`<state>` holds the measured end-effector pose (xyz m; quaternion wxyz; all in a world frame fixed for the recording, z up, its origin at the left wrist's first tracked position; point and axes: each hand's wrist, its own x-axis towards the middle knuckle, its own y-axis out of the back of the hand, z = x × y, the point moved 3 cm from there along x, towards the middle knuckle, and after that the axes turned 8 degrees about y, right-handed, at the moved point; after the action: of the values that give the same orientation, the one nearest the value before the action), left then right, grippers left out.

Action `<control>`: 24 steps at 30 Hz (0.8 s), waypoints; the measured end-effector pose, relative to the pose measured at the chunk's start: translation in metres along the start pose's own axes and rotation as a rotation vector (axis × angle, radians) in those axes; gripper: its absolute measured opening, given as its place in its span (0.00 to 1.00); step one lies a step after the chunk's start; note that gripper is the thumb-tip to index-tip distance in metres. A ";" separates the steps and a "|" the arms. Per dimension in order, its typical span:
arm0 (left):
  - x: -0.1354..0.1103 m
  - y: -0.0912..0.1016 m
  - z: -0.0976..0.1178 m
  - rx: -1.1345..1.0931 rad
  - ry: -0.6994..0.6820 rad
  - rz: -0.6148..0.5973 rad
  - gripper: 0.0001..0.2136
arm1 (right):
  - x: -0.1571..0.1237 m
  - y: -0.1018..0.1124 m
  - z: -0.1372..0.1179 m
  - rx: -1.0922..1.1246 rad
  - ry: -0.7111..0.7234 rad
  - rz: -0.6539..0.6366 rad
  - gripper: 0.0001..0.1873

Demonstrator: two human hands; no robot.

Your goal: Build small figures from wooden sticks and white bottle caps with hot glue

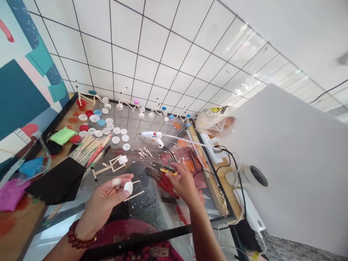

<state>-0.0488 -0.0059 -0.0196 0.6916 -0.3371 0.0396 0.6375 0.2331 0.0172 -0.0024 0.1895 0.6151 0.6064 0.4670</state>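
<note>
Between the thumb and fingers of my left hand (pixel 104 197) is a white bottle cap (pixel 128 187) with two thin wooden sticks (pixel 136 195) pointing to the right. A pale bandage wraps one finger. My right hand (pixel 183 181) grips a small hand tool (pixel 166 169) with green and yellow handles; its dark tip points left, and its exact kind is unclear. Dark pliers (pixel 152 173) lie on the glass table just left of that tool. A stick figure (pixel 110 166) with a white cap lies beyond my left hand. A white glue gun (pixel 152 135) rests farther back.
Loose bottle caps (pixel 109 126) spread across the back left, near a bundle of wooden sticks (pixel 91 148) and black sheets (pixel 58 181). Several stick models (pixel 152 112) stand along the tiled wall. Cut stick pieces (pixel 145 152) litter the middle. A power strip (pixel 213 148) and cables occupy the right edge.
</note>
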 end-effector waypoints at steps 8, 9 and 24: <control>-0.003 0.006 0.003 0.427 -0.332 0.084 0.15 | 0.083 -0.023 0.038 -0.135 -0.084 -0.032 0.31; -0.004 0.006 0.005 0.561 -0.447 0.137 0.14 | 0.092 -0.030 0.039 -0.126 -0.113 -0.046 0.32; 0.004 0.006 0.002 0.081 -0.095 0.108 0.21 | 0.145 -0.035 0.011 0.461 -0.207 -0.053 0.17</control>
<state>-0.0548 -0.0021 -0.0222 0.6703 -0.2754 0.0506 0.6872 0.1969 0.1619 0.0141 0.1174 0.6705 0.6900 0.2460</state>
